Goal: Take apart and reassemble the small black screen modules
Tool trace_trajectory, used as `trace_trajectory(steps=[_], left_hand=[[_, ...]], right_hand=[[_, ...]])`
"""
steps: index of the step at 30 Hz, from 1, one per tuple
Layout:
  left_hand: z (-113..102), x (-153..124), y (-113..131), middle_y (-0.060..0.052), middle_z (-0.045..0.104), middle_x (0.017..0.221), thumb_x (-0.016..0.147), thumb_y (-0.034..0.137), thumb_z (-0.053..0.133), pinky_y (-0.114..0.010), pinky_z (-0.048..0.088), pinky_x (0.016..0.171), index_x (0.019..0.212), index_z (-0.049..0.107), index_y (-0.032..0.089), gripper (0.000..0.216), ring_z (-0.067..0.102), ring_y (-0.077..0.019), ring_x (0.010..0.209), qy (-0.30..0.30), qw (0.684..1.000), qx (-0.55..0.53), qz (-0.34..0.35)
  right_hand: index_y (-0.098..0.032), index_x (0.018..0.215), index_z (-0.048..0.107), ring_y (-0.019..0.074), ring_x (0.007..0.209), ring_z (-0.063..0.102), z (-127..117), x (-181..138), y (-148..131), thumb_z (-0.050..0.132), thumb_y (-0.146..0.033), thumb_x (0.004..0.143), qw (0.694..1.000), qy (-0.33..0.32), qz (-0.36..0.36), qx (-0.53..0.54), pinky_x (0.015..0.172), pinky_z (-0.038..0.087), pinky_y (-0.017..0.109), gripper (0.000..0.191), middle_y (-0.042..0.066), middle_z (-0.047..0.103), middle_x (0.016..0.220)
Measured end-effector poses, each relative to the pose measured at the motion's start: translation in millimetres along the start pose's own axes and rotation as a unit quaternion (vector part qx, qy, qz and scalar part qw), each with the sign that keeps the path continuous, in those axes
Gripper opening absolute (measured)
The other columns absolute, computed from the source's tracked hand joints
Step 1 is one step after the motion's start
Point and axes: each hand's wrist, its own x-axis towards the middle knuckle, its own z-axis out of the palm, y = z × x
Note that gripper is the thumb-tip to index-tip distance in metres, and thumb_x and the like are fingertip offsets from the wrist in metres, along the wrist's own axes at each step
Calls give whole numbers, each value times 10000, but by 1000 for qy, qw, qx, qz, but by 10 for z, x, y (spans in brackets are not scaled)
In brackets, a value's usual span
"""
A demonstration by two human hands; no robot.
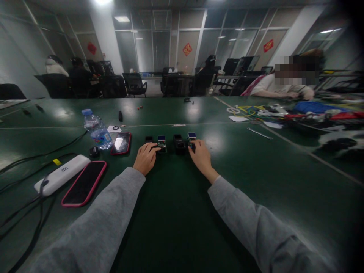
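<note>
Two small circuit boards with screens and several dark parts stand in a row on the green table ahead of me. My left hand is palm down with its fingers stretched forward. Its fingertips touch the lower left of the left circuit board and partly cover a small black case. My right hand has its thumb and fingers bent round the right circuit board, whose lower part they hide. Between the boards sits a black device, which neither hand touches.
Left of my hands lie a phone, a pink-edged phone, a white power strip with black cables and a tilted water bottle. A wrench and a heap of cables lie right. A person sits beyond.
</note>
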Motion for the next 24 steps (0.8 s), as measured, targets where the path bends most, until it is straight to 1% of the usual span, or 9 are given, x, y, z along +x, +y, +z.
trace_trajectory(steps=[4, 7, 10, 13, 18, 21, 24], left_hand=[[-6, 0, -6, -86, 572, 1280, 890, 118, 445, -507, 420, 1018, 1197, 584, 226, 354, 465, -268, 1243, 0, 1000, 1, -2], [-7, -4, -10, -91, 566, 1286, 889, 116, 446, -512, 420, 1017, 1196, 584, 223, 353, 461, -269, 1245, 0, 1000, 1, -5], [-5, -8, -11, -90, 566, 1284, 887, 112, 449, -513, 422, 1014, 1190, 585, 223, 350, 460, -270, 1247, 1, 1000, 1, -7], [-7, -8, -9, -91, 565, 1281, 886, 114, 455, -519, 420, 1014, 1188, 585, 227, 348, 464, -271, 1244, 1, 1000, 0, -9], [-23, 0, -3, -87, 575, 1267, 882, 112, 461, -505, 417, 1016, 1170, 593, 223, 336, 470, -264, 1232, 7, 1000, -6, -20], [-27, 1, -4, -84, 585, 1243, 874, 107, 468, -493, 429, 998, 1154, 599, 223, 330, 484, -261, 1210, 17, 1000, -9, -21], [-27, -2, -9, -80, 598, 1204, 868, 94, 466, -473, 447, 970, 1144, 600, 219, 331, 505, -253, 1171, 28, 999, -11, -21]], right_hand=[[-173, 1081, 547, 236, 884, 579, -22, -24, -24, 511, -254, 891, 1000, -5, 16, -5, 663, 516, 347, 211, 112, 513, 1125], [-171, 1080, 537, 239, 871, 578, -36, -27, -26, 555, -242, 856, 1000, -10, 24, -11, 638, 516, 343, 236, 114, 501, 1122], [-166, 1091, 524, 247, 890, 576, -25, -26, -13, 564, -217, 832, 1000, -12, 25, -13, 648, 523, 350, 267, 123, 492, 1124], [-151, 1098, 513, 255, 897, 573, 6, -23, 6, 554, -229, 836, 1000, -4, 25, -8, 668, 529, 363, 277, 135, 493, 1108], [-121, 1214, 450, 280, 914, 573, 50, -3, 27, 566, -293, 858, 999, 7, 30, 12, 719, 529, 403, 413, 163, 513, 1108], [-129, 1227, 442, 290, 960, 571, 60, 10, 32, 554, -316, 881, 999, 12, 29, 22, 769, 523, 418, 409, 159, 536, 1105], [-130, 1231, 439, 291, 959, 579, 74, 14, 45, 547, -324, 887, 999, 3, 34, 27, 770, 519, 418, 410, 161, 548, 1110]])
